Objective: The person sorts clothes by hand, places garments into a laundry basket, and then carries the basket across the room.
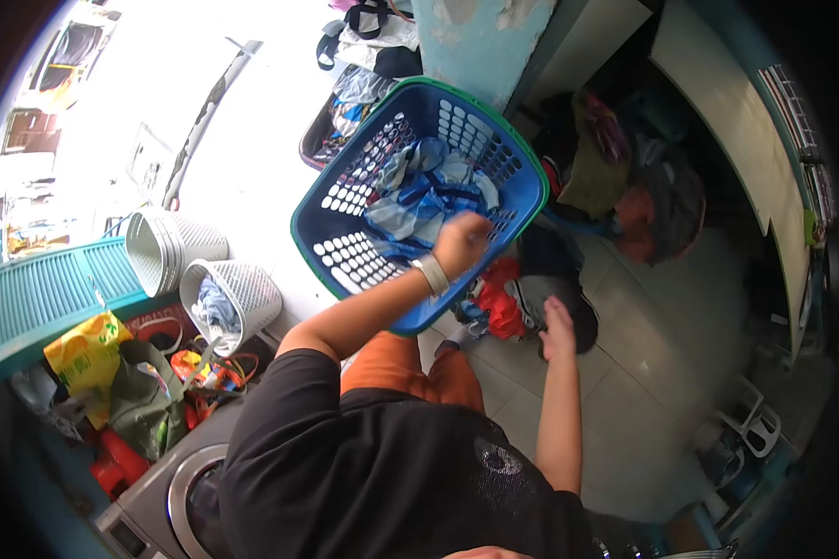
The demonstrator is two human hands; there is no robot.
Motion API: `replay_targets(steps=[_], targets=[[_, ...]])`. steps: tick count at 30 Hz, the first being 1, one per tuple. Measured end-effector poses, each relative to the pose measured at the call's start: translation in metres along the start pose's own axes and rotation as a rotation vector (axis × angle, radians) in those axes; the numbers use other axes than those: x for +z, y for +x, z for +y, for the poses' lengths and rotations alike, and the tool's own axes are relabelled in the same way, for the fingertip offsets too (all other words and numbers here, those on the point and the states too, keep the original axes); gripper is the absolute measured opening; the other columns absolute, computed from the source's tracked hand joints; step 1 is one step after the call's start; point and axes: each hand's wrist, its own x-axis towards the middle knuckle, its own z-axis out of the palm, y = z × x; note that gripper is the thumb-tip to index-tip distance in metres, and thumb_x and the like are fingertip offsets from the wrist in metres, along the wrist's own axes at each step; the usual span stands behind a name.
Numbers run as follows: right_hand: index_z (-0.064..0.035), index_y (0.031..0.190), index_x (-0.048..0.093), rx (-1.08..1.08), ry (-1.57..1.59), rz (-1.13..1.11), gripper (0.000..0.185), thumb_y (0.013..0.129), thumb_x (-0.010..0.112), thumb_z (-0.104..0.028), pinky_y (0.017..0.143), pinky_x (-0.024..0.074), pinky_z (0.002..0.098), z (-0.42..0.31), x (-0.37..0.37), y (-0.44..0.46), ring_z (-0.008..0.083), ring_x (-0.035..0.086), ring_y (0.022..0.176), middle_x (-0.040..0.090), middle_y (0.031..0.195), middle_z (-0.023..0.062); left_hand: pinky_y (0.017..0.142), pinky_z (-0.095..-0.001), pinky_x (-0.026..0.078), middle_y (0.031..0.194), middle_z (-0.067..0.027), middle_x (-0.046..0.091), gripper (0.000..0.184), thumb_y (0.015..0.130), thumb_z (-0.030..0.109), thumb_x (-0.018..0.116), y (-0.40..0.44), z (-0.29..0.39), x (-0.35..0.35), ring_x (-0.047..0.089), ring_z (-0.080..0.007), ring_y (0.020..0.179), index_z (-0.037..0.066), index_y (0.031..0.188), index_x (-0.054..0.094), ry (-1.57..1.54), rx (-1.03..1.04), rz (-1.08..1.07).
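A blue laundry basket (517,154) with a green rim stands tilted in front of my body, with crumpled blue and white clothes (410,200) inside. My left hand (461,244), with a pale band on its wrist, is over the near right part of the basket. Its fingers look curled but are blurred, and what they hold, if anything, cannot be made out. To the right of the basket, my right hand (557,328) is open with its fingers extended. Beside it on the floor lies a pile of red, grey and black clothes (503,303).
White perforated baskets (252,303) stand at the left, one holding clothes. Bags (149,391) lie near a front-loading washing machine (149,498). More clothes (657,200) are heaped at the upper right. Another filled container (319,140) stands behind the blue basket.
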Motion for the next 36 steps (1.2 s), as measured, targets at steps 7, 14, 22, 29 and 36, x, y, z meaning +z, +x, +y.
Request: replay_targets(steps=[7,14,22,29,36], targets=[[-0.0081,0.124,0.051,0.017,-0.045,-0.039,0.038,0.089,0.058,-0.019,0.095,0.0376,0.0344,0.021,0.076,-0.016,0.0167,0.051,0.111,0.056,0.119,0.0045,0.1,-0.0465,0.037,0.136,-0.0192,0.037,0.083,0.058,0.038,0.083,0.11,-0.172,-0.04,0.04,-0.0401,0.123,0.009,0.127,0.047,0.999,-0.302,-0.573],[-0.0013,0.115,0.055,-0.537,-0.397,0.143,0.029,0.087,0.057,-0.008,0.087,0.0445,0.0326,-0.003,0.121,-0.025,0.0237,0.058,0.099,0.058,0.111,0.0121,0.081,-0.0397,0.051,0.099,-0.0202,0.064,0.06,0.07,0.034,0.069,0.068,-0.264,-0.007,0.063,-0.0338,0.093,0.006,0.119,0.05,0.817,-0.444,-0.745],[-0.007,0.131,0.042,-1.063,-0.996,-0.267,0.083,0.06,0.081,-0.021,0.101,0.0306,0.0509,-0.09,0.182,-0.047,0.0378,0.032,0.128,0.033,0.14,0.0168,0.06,-0.0429,0.051,0.071,-0.0177,0.063,0.025,0.064,0.025,0.062,0.008,-0.084,-0.093,0.063,-0.0348,0.067,0.004,0.077,0.065,0.455,-0.056,-1.188],[-0.0028,0.104,0.06,-0.5,-0.641,-0.702,0.043,0.066,0.074,-0.018,0.085,0.0457,0.0383,-0.049,0.21,-0.038,0.0304,0.061,0.098,0.062,0.099,0.0158,0.07,-0.031,0.05,0.08,-0.0113,0.065,0.04,0.081,0.035,0.068,0.056,-0.038,-0.17,0.063,-0.0217,0.073,0.001,0.1,0.064,-0.269,-0.161,-1.237],[0.0004,0.103,0.059,-0.53,-0.422,-0.573,0.037,0.073,0.073,-0.015,0.076,0.0474,0.0329,-0.031,0.218,-0.057,0.0218,0.06,0.085,0.059,0.095,0.0121,0.093,-0.0439,0.041,0.116,-0.0158,0.055,0.061,0.07,0.033,0.073,0.117,-0.173,-0.04,0.048,-0.0337,0.113,0.013,0.123,0.053,0.746,0.1,-0.685]])
